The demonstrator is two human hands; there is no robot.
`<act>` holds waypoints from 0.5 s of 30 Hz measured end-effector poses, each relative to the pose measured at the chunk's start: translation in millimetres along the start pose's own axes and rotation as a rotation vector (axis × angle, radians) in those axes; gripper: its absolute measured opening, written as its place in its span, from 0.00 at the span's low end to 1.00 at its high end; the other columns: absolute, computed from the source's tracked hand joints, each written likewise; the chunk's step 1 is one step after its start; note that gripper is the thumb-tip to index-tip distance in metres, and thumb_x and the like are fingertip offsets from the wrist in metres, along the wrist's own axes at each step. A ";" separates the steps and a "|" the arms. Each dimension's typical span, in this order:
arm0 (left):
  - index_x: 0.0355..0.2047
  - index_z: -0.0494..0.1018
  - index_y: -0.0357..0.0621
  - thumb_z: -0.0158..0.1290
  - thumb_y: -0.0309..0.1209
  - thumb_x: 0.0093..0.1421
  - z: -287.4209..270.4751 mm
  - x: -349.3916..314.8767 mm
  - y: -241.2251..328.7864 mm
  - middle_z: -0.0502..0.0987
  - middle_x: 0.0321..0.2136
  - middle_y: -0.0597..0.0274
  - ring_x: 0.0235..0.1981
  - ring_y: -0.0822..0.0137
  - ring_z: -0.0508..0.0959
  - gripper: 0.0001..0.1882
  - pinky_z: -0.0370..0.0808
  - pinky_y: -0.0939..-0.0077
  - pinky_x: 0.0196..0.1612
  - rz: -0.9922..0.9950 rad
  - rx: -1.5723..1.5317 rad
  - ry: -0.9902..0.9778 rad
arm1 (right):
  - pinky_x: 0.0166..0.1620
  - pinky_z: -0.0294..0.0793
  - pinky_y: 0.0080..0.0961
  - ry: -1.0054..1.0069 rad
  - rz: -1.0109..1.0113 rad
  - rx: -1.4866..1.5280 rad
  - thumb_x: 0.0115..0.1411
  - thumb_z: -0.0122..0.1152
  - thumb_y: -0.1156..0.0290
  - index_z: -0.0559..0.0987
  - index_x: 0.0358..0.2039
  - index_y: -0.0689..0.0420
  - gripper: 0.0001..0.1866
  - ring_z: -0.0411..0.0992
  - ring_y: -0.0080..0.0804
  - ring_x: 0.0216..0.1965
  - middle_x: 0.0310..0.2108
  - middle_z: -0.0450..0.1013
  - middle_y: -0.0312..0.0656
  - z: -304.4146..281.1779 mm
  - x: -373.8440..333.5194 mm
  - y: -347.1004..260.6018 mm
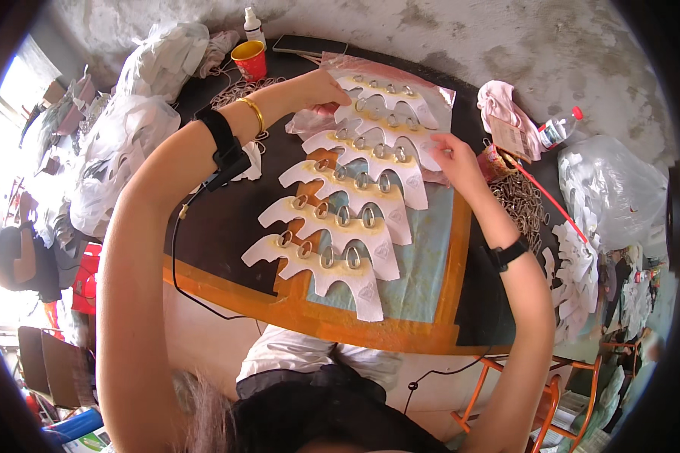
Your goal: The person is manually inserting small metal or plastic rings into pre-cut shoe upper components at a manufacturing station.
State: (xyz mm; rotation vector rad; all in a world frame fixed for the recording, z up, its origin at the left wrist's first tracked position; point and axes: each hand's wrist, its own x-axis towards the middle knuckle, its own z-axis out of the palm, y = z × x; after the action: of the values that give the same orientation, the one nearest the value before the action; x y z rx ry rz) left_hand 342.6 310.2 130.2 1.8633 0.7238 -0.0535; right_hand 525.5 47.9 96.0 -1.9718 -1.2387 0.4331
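Midway through laying out overlapped white scalloped cards (pixel 359 226) with metal rings (pixel 368 217) down the table (pixel 227 226): left hand (pixel 321 89) curled onto the far card's (pixel 389 102) left edge, right hand (pixel 453 155) pinching its right edge, squaring likely needed next.

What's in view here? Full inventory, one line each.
white scalloped cut pieces with metal rings: about six, overlapping row down table centre
round dark table with orange rim: one, centre
red paper cup: one, far edge
white spray bottle: one, beside the cup
dark flat phone: one, far edge
clear plastic bottle with red cap: one, right
pink cloth: one, right
left hand: on the top piece, gold bangle on wrist
right hand: at the pieces' right edge
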 end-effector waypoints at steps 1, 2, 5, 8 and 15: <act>0.29 0.77 0.38 0.57 0.36 0.54 1.4 -2.1 4.4 0.70 0.17 0.68 0.17 0.78 0.68 0.12 0.68 0.84 0.21 0.005 0.002 0.000 | 0.30 0.72 0.29 0.037 -0.063 -0.083 0.52 0.59 0.68 0.74 0.45 0.56 0.19 0.73 0.36 0.27 0.30 0.72 0.46 2.4 3.7 5.3; 0.30 0.77 0.38 0.57 0.35 0.54 2.4 -4.1 9.3 0.71 0.18 0.68 0.17 0.77 0.69 0.12 0.69 0.84 0.21 0.083 0.079 0.024 | 0.30 0.72 0.29 0.042 -0.065 -0.085 0.52 0.59 0.68 0.74 0.45 0.56 0.19 0.73 0.36 0.27 0.30 0.72 0.46 4.7 6.6 10.7; 0.32 0.77 0.38 0.57 0.34 0.53 7.7 -10.2 15.9 0.73 0.19 0.67 0.18 0.77 0.71 0.11 0.71 0.83 0.22 0.205 0.236 0.099 | 0.34 0.72 0.29 0.135 -0.061 -0.151 0.48 0.63 0.67 0.75 0.44 0.56 0.21 0.73 0.38 0.28 0.29 0.73 0.46 11.7 11.2 9.4; 0.33 0.77 0.39 0.57 0.34 0.53 9.5 -17.6 24.2 0.75 0.21 0.66 0.20 0.77 0.73 0.12 0.73 0.83 0.23 0.269 0.380 0.145 | 0.33 0.72 0.28 0.106 -0.006 -0.142 0.44 0.66 0.66 0.75 0.43 0.58 0.24 0.73 0.37 0.28 0.26 0.73 0.44 8.3 17.9 7.8; 0.34 0.75 0.31 0.56 0.31 0.56 11.7 -35.9 37.4 0.73 0.23 0.64 0.20 0.76 0.73 0.13 0.75 0.85 0.27 0.150 -0.034 0.078 | 0.26 0.68 0.20 -0.070 0.105 0.174 0.42 0.69 0.67 0.78 0.35 0.64 0.20 0.71 0.25 0.22 0.21 0.73 0.37 -7.6 29.2 8.0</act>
State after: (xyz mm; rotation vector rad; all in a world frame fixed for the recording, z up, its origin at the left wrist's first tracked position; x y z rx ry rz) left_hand 335.6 275.2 169.6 1.8897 0.6316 0.1281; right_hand 549.1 68.3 98.1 -1.8915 -1.1043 0.6460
